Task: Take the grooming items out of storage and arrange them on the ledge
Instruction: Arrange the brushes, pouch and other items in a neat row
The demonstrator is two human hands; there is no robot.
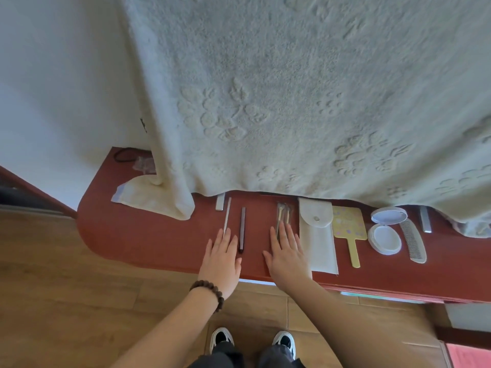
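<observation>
On the red ledge (pixel 159 243), both hands lie flat and open: left hand (pixel 221 257) at 9 o'clock of the dark stick (pixel 242 229), right hand (pixel 288 254) covering the metal tools (pixel 282 215).

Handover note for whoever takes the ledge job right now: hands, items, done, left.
Left hand: open, flat on red ledge, fingertips at white stick.
Right hand: open, flat, fingertips on bundle of thin metal tools.
Laid out in a row: dark pencil, white pouch, yellow hand mirror, open compact, comb.
Left: bundle unspread, perhaps.
</observation>
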